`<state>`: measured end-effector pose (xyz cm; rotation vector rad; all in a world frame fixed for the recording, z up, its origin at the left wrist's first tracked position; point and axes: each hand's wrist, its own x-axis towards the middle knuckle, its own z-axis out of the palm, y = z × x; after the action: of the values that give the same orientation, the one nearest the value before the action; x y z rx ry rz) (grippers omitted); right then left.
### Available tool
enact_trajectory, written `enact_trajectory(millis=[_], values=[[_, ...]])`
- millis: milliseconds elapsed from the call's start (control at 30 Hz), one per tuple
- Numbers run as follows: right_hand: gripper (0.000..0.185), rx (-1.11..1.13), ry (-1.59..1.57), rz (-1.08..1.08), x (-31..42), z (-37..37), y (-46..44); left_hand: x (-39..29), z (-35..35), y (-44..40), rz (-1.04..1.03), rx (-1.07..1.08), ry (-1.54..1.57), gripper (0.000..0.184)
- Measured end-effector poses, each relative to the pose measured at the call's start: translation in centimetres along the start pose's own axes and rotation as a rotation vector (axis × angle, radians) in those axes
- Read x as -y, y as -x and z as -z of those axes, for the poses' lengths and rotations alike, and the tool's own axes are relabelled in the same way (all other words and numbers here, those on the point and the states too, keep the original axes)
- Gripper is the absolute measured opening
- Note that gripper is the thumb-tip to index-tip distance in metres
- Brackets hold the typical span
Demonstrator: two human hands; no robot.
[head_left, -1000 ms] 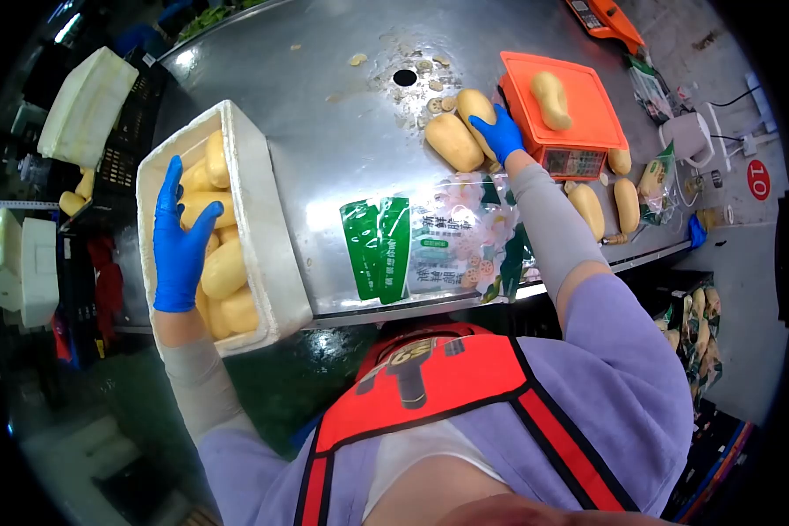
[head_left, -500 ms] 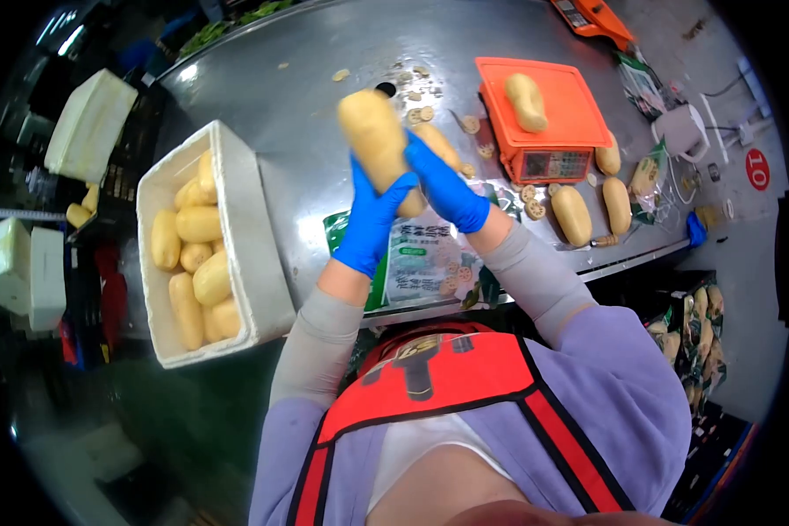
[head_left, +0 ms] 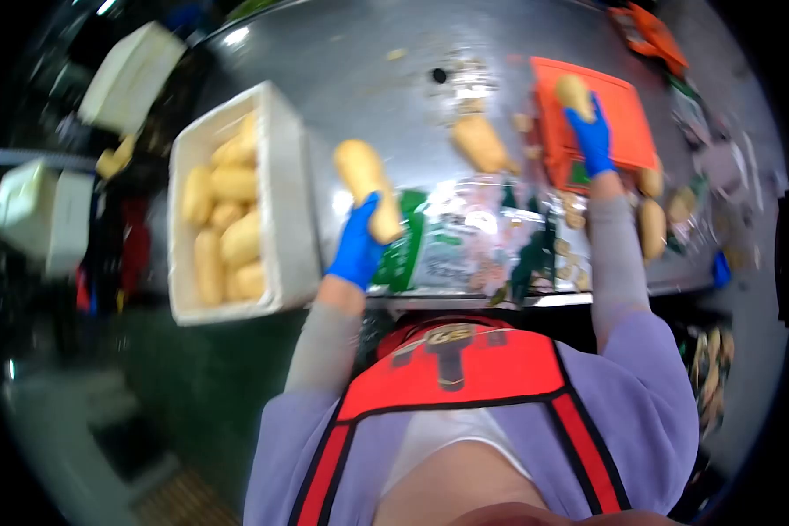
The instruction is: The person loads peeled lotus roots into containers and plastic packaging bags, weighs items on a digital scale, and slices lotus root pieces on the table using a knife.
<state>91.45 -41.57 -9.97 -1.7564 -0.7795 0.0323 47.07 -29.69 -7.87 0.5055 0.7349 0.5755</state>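
Note:
A pale yellow lotus root is held above the metal table by my left hand, whose blue-gloved fingers close around its lower side. On the orange scale, a smaller lotus root has my right hand around its near end, slightly blurred. Between my hands lies another lotus root on the tabletop. Printed green-and-clear plastic bags are spread along the near edge, just right of my left hand.
Left of my hands stands a white foam box with several lotus roots inside. More lotus roots lie right of the scale. Cut lotus slices are scattered near the bags. A second orange device sits at the far right.
My hands have separated. The right one has moved from the large lotus root to the one on the scale, while the left keeps the large root. The whole view has shifted.

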Motion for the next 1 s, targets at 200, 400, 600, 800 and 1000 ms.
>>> enact_trajectory(millis=[200,400,600,800,1000], values=[[0.064,0.679,-0.633,-0.110,20.3,-10.0,7.3,1.4,0.9,1.5,0.021,-0.088,-0.026,0.062],[0.075,1.261,-0.515,0.499,32.4,-24.7,19.2,4.1,3.9,0.4,-0.043,0.079,-0.017,0.058],[0.069,1.269,-0.042,0.873,35.3,-32.7,28.8,0.1,1.9,5.2,-0.027,0.160,-0.054,0.039],[0.055,0.967,-0.480,0.755,32.8,-27.0,24.7,2.0,5.0,2.9,-0.078,0.021,-0.097,0.040],[0.077,0.526,-0.392,0.056,21.7,-16.3,20.6,0.8,1.8,1.2,-0.164,0.112,-0.074,0.055]])
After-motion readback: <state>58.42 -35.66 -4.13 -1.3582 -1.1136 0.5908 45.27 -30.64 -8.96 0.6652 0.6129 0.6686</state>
